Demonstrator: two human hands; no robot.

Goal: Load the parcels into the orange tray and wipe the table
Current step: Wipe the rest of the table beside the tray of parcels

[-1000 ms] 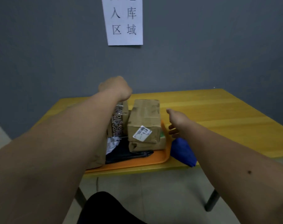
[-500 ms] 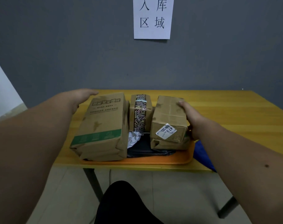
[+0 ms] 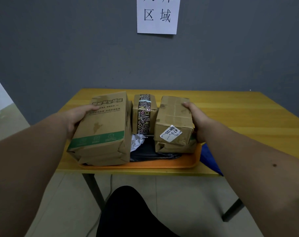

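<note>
The orange tray (image 3: 162,164) sits at the near edge of the yellow table (image 3: 239,117), packed with parcels. My left hand (image 3: 76,118) grips the left side of a large cardboard box with a green stripe (image 3: 104,127), thumb on its top. My right hand (image 3: 197,121) grips the right side of a brown box with a white label (image 3: 173,119), thumb on top. That box lies on a flatter brown parcel (image 3: 172,147). Between the two boxes stands a parcel with black patterned tape (image 3: 144,115). A black bag (image 3: 150,152) and white crumpled wrapping (image 3: 136,142) lie in the tray's front.
A blue cloth (image 3: 209,157) lies on the table just right of the tray, hanging over the near edge. The grey wall with a paper sign (image 3: 157,16) stands behind the table. Dark table legs (image 3: 94,190) and my dark knee (image 3: 128,214) are below.
My left hand has moved from beside the table's left part onto the side of the large box. My right hand stays on the labelled box.
</note>
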